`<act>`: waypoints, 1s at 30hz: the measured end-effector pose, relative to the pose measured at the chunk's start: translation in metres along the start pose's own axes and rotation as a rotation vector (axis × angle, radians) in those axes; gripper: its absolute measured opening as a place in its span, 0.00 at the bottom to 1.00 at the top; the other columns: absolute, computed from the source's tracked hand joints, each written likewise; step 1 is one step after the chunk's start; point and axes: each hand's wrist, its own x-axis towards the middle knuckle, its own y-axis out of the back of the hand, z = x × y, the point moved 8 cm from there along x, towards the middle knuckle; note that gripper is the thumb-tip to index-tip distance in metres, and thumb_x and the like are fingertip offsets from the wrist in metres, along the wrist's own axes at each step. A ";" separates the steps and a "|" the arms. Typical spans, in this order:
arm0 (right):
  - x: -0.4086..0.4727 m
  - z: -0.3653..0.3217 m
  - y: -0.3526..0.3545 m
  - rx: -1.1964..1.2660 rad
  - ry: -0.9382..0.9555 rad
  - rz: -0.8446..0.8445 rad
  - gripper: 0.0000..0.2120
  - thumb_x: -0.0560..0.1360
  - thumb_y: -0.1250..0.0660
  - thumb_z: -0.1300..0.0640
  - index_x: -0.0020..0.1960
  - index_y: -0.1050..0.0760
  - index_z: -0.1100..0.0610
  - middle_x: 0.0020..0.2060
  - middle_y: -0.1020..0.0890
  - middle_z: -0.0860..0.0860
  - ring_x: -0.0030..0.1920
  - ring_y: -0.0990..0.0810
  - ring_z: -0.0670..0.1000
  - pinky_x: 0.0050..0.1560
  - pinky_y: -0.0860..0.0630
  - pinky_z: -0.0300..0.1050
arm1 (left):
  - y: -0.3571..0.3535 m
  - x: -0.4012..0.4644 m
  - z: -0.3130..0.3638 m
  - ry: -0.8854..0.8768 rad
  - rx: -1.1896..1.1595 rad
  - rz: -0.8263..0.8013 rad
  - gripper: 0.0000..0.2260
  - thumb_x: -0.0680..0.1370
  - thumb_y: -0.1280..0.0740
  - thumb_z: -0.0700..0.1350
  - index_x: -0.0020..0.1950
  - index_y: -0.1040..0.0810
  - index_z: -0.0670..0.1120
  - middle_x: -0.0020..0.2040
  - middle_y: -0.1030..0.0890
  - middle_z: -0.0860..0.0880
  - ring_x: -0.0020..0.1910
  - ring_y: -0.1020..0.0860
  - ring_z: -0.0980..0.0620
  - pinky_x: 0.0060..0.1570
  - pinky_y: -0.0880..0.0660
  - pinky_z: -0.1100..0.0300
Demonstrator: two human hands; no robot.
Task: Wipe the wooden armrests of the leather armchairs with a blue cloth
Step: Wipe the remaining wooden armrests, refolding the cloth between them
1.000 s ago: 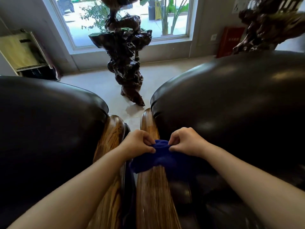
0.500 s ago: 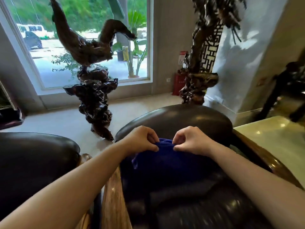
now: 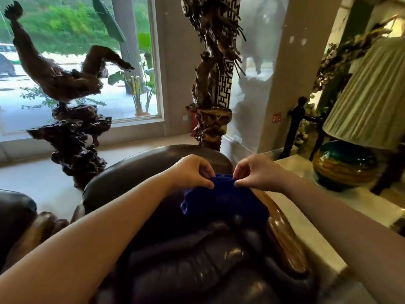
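Observation:
A dark blue cloth [image 3: 223,200] hangs bunched over the seat of a dark leather armchair [image 3: 140,170]. My left hand [image 3: 192,171] pinches its top edge on the left, and my right hand [image 3: 255,172] pinches the same edge on the right. The cloth's right side lies over the chair's glossy wooden right armrest [image 3: 285,235], which curves down toward me. A second leather armchair [image 3: 15,207] shows at the far left, with a wooden armrest [image 3: 41,227] between the two chairs.
Right of the chair stands a pale side table [image 3: 306,224] bearing a round green-and-gold lamp base [image 3: 344,165] with a pleated shade. Two dark root-wood sculptures [image 3: 74,141] [image 3: 210,126] stand on the floor behind the chairs, before a large window.
The cloth has travelled with both hands from the left wooden armrest across the seat to the right armrest. The view has swung right and upward, bringing the lamp and table in.

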 end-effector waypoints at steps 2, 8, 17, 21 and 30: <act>-0.016 0.021 0.022 -0.004 0.002 0.003 0.05 0.68 0.27 0.58 0.39 0.20 0.50 0.33 0.19 0.43 0.35 0.21 0.39 0.36 0.26 0.30 | -0.015 0.014 0.029 -0.008 0.005 -0.003 0.08 0.66 0.24 0.42 0.40 0.20 0.52 0.36 0.19 0.56 0.32 0.23 0.67 0.35 0.29 0.76; -0.038 0.078 0.073 0.010 0.015 0.035 0.03 0.69 0.28 0.59 0.42 0.19 0.53 0.35 0.18 0.44 0.37 0.20 0.41 0.36 0.24 0.31 | -0.043 0.067 0.088 -0.037 0.029 -0.010 0.08 0.67 0.25 0.42 0.43 0.19 0.48 0.36 0.18 0.56 0.32 0.22 0.67 0.36 0.29 0.77; -0.016 0.209 0.106 -0.017 -0.052 0.032 0.04 0.69 0.28 0.58 0.43 0.19 0.52 0.35 0.18 0.44 0.38 0.19 0.42 0.34 0.26 0.32 | -0.109 0.185 0.107 -0.063 -0.006 -0.054 0.09 0.67 0.25 0.42 0.47 0.18 0.47 0.40 0.17 0.54 0.38 0.20 0.63 0.40 0.27 0.71; 0.007 0.260 0.124 0.017 -0.093 0.026 0.04 0.69 0.28 0.58 0.41 0.20 0.49 0.35 0.18 0.43 0.37 0.19 0.40 0.32 0.26 0.29 | -0.121 0.241 0.112 -0.033 -0.033 -0.063 0.10 0.67 0.25 0.41 0.48 0.19 0.45 0.43 0.17 0.51 0.40 0.20 0.61 0.40 0.26 0.73; 0.055 0.371 0.147 0.080 -0.078 0.011 0.05 0.68 0.27 0.58 0.41 0.20 0.50 0.34 0.18 0.43 0.36 0.20 0.38 0.30 0.27 0.27 | -0.159 0.342 0.113 0.047 -0.038 -0.053 0.09 0.67 0.25 0.41 0.44 0.20 0.49 0.40 0.18 0.55 0.39 0.21 0.62 0.41 0.27 0.71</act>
